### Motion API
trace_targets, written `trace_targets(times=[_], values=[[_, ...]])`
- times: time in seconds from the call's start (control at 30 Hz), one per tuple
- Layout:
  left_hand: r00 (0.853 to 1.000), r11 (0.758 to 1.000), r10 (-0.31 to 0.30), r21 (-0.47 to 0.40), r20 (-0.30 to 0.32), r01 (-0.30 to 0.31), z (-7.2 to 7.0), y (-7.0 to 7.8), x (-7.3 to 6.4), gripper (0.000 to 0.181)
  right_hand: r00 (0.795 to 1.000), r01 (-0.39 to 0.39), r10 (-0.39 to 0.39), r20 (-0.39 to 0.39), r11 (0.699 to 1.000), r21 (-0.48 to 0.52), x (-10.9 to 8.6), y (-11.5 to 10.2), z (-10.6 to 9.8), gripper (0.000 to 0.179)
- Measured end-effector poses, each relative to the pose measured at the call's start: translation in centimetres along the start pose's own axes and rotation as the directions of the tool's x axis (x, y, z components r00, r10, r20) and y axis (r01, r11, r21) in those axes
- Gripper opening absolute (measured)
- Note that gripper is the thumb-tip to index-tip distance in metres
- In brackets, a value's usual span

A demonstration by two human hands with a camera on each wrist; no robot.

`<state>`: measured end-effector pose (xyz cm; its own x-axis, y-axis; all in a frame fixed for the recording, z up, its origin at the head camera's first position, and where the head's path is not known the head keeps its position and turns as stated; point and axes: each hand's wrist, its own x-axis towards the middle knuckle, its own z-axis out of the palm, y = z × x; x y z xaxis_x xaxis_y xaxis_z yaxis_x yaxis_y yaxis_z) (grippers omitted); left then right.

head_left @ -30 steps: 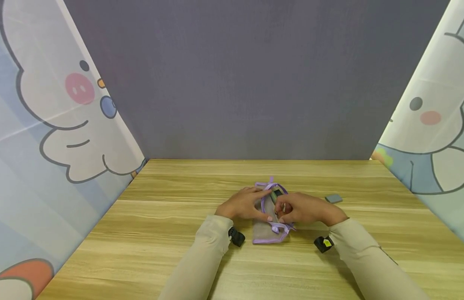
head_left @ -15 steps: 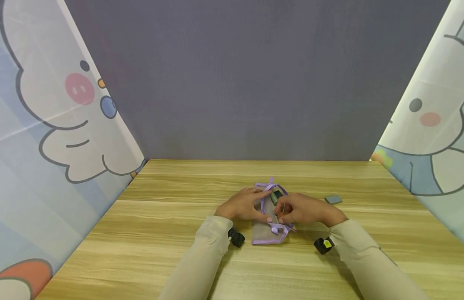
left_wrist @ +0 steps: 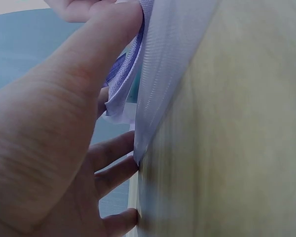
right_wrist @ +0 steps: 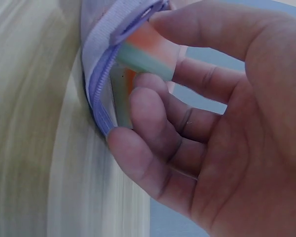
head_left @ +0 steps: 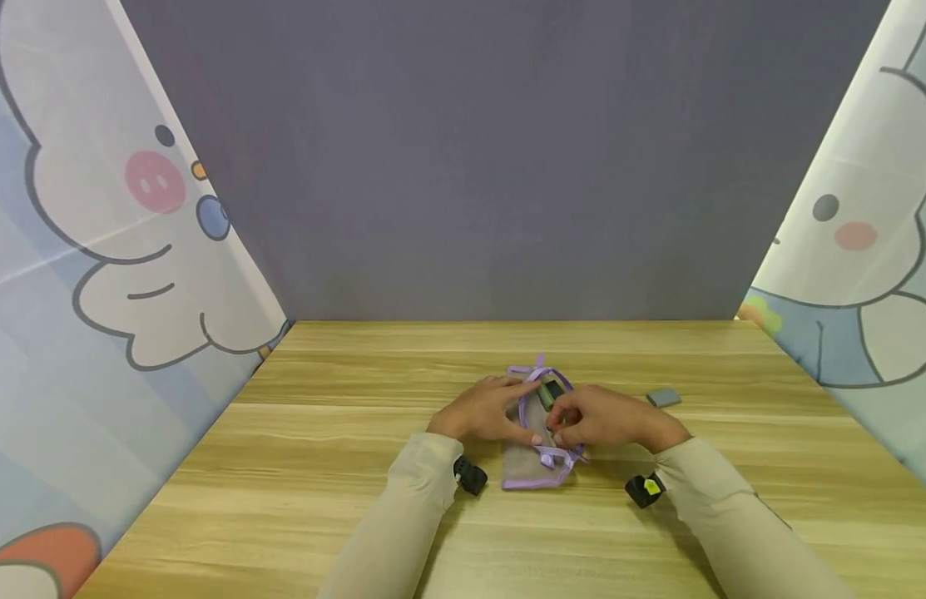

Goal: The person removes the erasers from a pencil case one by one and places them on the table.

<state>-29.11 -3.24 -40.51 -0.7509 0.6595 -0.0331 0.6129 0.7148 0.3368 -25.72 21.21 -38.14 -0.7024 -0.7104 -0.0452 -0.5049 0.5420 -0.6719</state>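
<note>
A mesh zip pouch (head_left: 528, 471) with purple trim lies on the table, its zip mouth spread. My left hand (head_left: 487, 409) rests on its left side; in the left wrist view the thumb lies along the purple zip edge (left_wrist: 124, 74) and the other fingers are spread, fairly straight. My right hand (head_left: 599, 414) reaches in at the mouth from the right. Between its thumb and forefinger it pinches a small piece banded orange, white and green (right_wrist: 150, 52), partly hidden by the zip edge. A green and dark item (head_left: 550, 393) shows inside the pouch.
A small grey flat block (head_left: 663, 398) lies on the wooden table (head_left: 343, 466) right of the pouch. A dark grey panel (head_left: 507, 166) rises behind the table, with cartoon-printed cloth (head_left: 81, 333) along the sides.
My right fingers have shifted slightly, and the orange that showed by them in the head view is now out of sight there. My left hand and the pouch stay in place.
</note>
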Motion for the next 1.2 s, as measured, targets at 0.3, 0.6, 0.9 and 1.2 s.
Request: trace_targets(times=[0.3,0.6,0.9,1.2], values=[[1.000,1.000,0.014,0.008,-0.015,-0.014,-0.06,-0.21,0.01,0.093,0.999,0.037,-0.037,0.027,0.999,-0.014,0.01,-0.33,-0.07,0.018],[1.000,1.000,0.002,-0.013,-0.011,-0.002,-0.01,-0.15,-0.10,0.094,1.000,0.012,-0.012,-0.007,1.000,-0.027,-0.10,-0.38,-0.16,0.021],[1.000,1.000,-0.006,-0.027,0.000,0.006,-0.24,-0.24,0.00,0.093,0.999,-0.033,0.032,-0.043,0.999,-0.027,0.00,-0.58,-0.27,0.015],[1.000,1.000,0.017,-0.009,0.016,-0.017,-0.04,-0.30,-0.05,0.093,0.998,-0.024,0.023,-0.065,1.000,-0.017,-0.06,-0.38,0.01,0.016]])
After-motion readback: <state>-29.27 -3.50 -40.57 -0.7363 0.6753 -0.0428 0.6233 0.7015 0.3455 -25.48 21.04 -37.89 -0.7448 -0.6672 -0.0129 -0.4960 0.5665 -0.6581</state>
